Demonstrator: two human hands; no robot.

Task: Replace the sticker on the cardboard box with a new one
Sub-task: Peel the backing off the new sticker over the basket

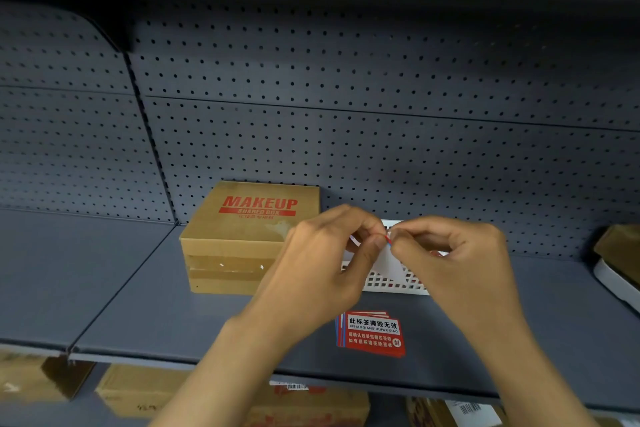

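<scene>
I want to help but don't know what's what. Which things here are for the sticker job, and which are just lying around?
For the job:
box
sticker pinched between left hand and right hand
sticker stack

Just lying about:
white basket
boxes below
box at far right

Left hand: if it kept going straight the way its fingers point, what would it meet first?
Most likely the right hand. The left hand points right, its fingertips meeting the right's on the sticker pinched between them. The white basket sits behind, though depth is unclear.
</scene>
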